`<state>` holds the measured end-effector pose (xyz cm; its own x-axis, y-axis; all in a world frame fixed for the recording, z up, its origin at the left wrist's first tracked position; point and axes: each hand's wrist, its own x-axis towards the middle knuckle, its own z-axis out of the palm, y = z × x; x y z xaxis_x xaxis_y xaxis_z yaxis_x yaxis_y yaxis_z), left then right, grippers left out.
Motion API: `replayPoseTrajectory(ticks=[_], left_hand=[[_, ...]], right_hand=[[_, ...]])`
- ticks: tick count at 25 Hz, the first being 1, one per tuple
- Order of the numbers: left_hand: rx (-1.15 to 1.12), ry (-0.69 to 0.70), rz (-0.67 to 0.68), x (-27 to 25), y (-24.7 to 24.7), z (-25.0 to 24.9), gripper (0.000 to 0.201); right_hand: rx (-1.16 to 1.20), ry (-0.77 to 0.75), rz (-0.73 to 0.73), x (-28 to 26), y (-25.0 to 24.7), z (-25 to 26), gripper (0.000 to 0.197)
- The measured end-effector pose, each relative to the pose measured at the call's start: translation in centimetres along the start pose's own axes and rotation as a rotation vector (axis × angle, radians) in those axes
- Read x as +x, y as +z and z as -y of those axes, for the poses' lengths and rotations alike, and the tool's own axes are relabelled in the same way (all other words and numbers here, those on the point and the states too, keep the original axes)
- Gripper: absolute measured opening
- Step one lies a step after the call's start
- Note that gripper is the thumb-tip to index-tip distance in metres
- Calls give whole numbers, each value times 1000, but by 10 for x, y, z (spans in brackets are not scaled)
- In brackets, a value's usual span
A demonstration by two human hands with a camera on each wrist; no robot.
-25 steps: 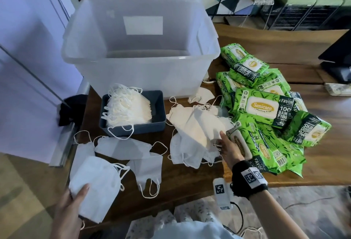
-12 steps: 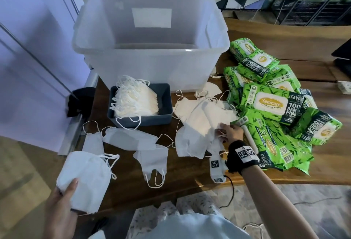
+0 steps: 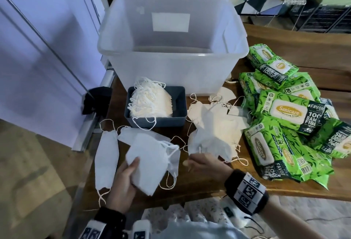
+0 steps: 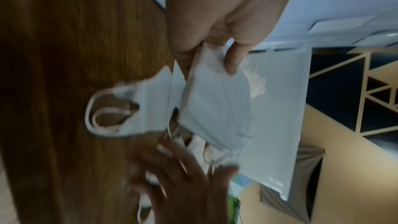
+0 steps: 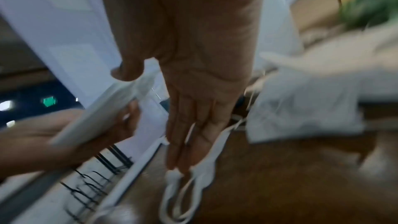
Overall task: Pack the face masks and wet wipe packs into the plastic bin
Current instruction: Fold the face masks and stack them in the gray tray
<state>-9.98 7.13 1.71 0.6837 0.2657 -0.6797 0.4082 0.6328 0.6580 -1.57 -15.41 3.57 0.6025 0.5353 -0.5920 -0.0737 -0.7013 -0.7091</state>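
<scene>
My left hand [image 3: 131, 172] grips a small stack of white face masks [image 3: 152, 162] above the table's near edge, thumb on top [image 4: 231, 60]. My right hand [image 3: 191, 162] is open with straight fingers [image 5: 185, 142] just right of the stack, over a loose mask [image 5: 193, 176] on the wood; it is blurred. A loose mask pile [image 3: 214, 130] lies behind it. Green wet wipe packs [image 3: 284, 115] are heaped at the right. The clear plastic bin [image 3: 171, 62] stands at the back with nothing visible inside.
A grey tray [image 3: 178, 117] holding stacked masks [image 3: 150, 103] sits in front of the bin. Two more masks [image 3: 106, 159] lie flat at the table's left. A white wall and metal rail [image 3: 89, 132] border the left edge.
My left hand has carried the mask stack right and forward over the table. My right hand has left the loose pile and swung left towards the stack.
</scene>
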Motion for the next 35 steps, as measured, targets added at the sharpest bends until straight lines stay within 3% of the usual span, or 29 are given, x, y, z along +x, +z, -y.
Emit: replayPoseTrajectory(ticks=[1, 2, 4, 6, 9, 13, 15, 17, 19, 22, 23, 25, 28, 31, 35], left_hand=[[-1, -14, 41, 1, 15, 3, 45], [-7, -18, 76, 2, 28, 5, 47], [-39, -8, 96, 9, 43, 8, 38], [-72, -12, 72, 17, 50, 12, 35], [-21, -41, 49, 24, 53, 29, 39], [-12, -31, 7, 27, 64, 42, 36], [43, -46, -5, 30, 69, 37, 35], [215, -12, 94, 34, 59, 27, 28], [610, 156, 267, 46, 34, 9, 16], [1418, 425, 365, 77, 8, -38, 42], [1545, 488, 392, 82, 9, -56, 51], [1525, 593, 504, 87, 19, -94, 60], [1407, 654, 588, 101, 40, -142, 56], [1425, 410, 586, 122, 61, -170, 44], [1218, 148, 711, 139, 72, -191, 51]], right_hand=[[164, 35, 162, 5, 11, 8, 44], [333, 72, 228, 9, 18, 13, 53], [717, 107, 177, 14, 20, 24, 35], [974, 151, 20, 19, 14, 35, 13], [970, 202, -97, 26, 13, 31, 8], [1091, 277, -83, 28, 25, 15, 25], [1012, 194, -185, 29, 24, 7, 24], [659, 74, -372, 30, 16, 2, 17], [446, -22, -506, 31, 6, -3, 18], [460, -86, -600, 34, -12, -4, 20], [491, -113, -609, 35, -16, -1, 16], [511, -164, -618, 43, -25, 9, 9], [525, -244, -613, 65, -39, 34, 4], [528, -318, -589, 92, -46, 56, 12], [297, -321, -566, 122, -43, 72, 36]])
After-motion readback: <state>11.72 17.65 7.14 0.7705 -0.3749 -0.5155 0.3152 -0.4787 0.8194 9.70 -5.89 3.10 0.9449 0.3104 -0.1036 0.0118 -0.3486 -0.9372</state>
